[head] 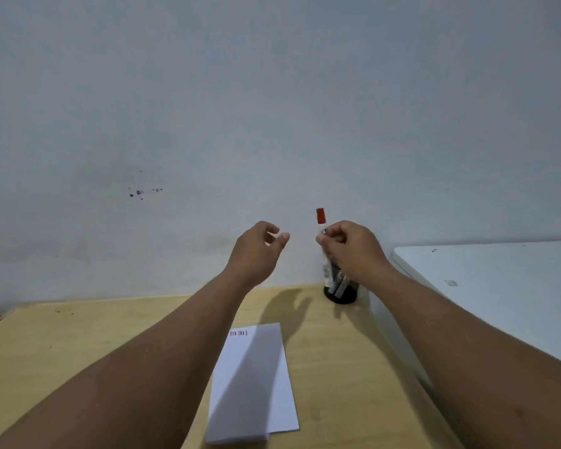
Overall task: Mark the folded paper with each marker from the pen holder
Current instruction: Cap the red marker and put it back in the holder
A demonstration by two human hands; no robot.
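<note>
The folded paper (256,380) is lying on the wooden table (78,345) between our forearms, a short row of red and dark strokes already showing near its far edge. Beyond it, our right hand (350,251) is pinching a red-capped marker (320,222) upright above the dark pen holder (340,291) — whether lifting or returning it, we cannot tell. Our left hand (259,251) is hovering empty, fingers loosely curled and apart. We are judging that a straight vertical path matters, so the neighbouring markers are not dragged along.

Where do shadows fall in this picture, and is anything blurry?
Head view: the raised hands shadow the light wooden table and the white folded paper; the red-capped marker in the right hand looks soft, its label unreadable.
</note>
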